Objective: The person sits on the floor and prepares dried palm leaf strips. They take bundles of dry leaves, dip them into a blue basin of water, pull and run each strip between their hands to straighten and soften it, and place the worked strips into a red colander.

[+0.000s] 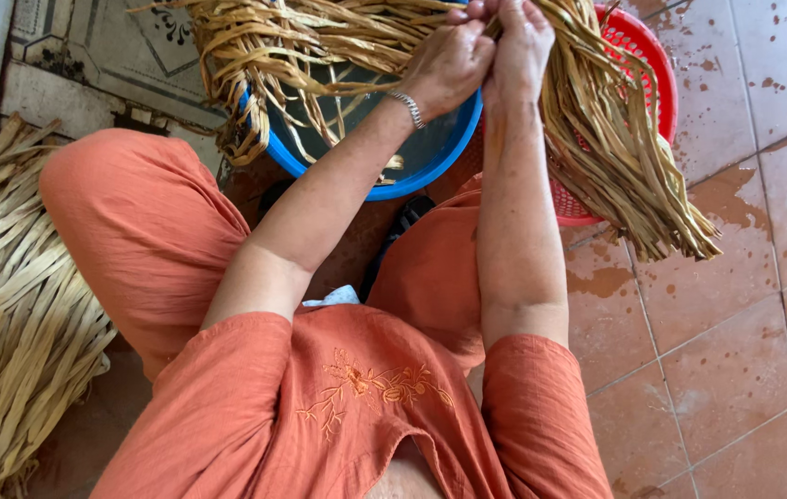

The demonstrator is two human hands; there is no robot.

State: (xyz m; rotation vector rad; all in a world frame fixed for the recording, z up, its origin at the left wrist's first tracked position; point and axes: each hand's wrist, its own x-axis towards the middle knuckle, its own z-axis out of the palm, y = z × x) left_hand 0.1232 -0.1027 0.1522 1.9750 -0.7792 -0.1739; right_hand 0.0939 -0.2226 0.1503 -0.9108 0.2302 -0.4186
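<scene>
So right now you've got both hands up at the top of the view, pressed close together and clamped on the same bunch of dried fibre strips [430,28]. Your left hand [449,65], the one with the metal bracelet [407,108], is wrapped round the strips from the left, and your right hand [521,42] is fisted on them just beside it, knuckles nearly touching. Fingertips run out of the top edge, so you can't see exactly how the pinch sits.

Key bit is how the bunch lies. It's draped over your hands like a saddle: one half fans out left over the blue basin [430,157], the other half hangs down and to the right, long axis running diagonally past the red plastic basket [657,74], its loose ends splayed out over the wet tiled floor [735,351]. So the grip point is the high middle and both tails drop away from it. Your right hand is the one nearer the longer right-hand tail; your left is nearer the basin side.

Water sits in the basin, with a few strips trailing into it. Off by your left knee there's a separate pile of paler strips [14,323] lying on the floor, well apart from both hands.
</scene>
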